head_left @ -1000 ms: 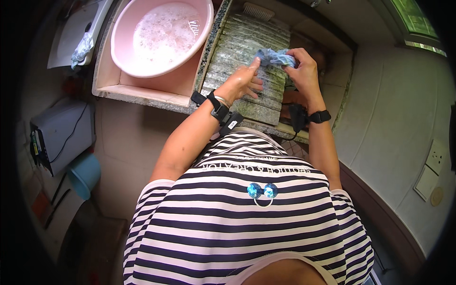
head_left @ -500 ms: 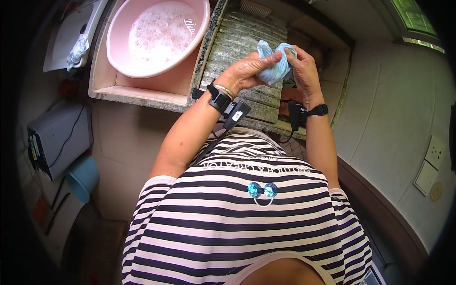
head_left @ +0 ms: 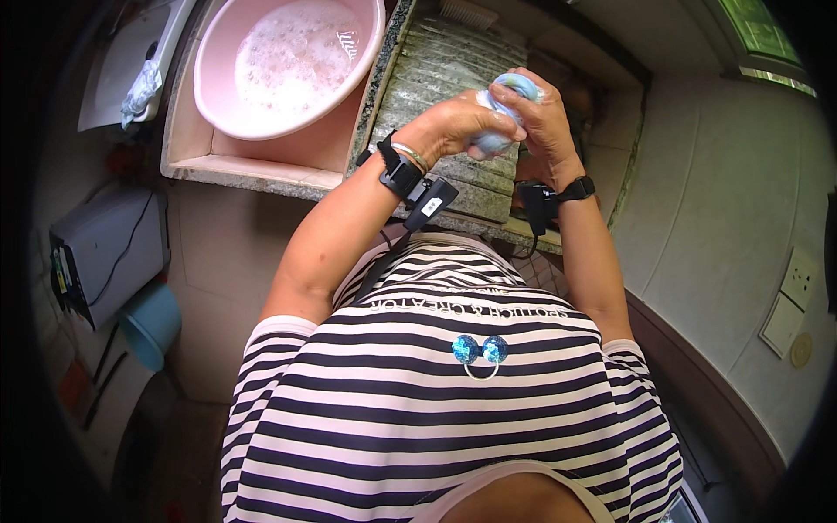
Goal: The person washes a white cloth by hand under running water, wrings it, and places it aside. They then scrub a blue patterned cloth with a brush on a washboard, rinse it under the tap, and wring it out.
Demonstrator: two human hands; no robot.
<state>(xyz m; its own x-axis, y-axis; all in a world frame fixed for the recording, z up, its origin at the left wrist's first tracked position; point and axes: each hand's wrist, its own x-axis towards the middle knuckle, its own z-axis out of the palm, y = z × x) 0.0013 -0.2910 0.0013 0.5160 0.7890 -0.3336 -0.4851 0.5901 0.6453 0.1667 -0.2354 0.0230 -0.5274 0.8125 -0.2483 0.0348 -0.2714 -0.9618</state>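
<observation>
A light-blue wet cloth (head_left: 519,84) is bunched between my two hands, above a ridged stone washboard (head_left: 417,85). My left hand (head_left: 460,124) is closed round its lower left part, thumb pointing right. Wrapped over the upper right part is my right hand (head_left: 547,118), its fingers curled against the fabric. Both hands look wet, with some suds. Much of the cloth is hidden inside the grips, so what kind of garment or cloth it is cannot be made out.
A pink basin (head_left: 209,96) of foamy water stands in the tiled sink section (head_left: 253,167) at left. A scrubbing brush (head_left: 469,12) lies at the washboard's far end. At far left are a blue bucket (head_left: 150,324) and a grey case (head_left: 113,253). A tiled wall (head_left: 697,200) rises at right.
Both hands have closed more tightly round the cloth, which is now squeezed into a smaller bundle. My right hand has turned over it and shifted slightly left.
</observation>
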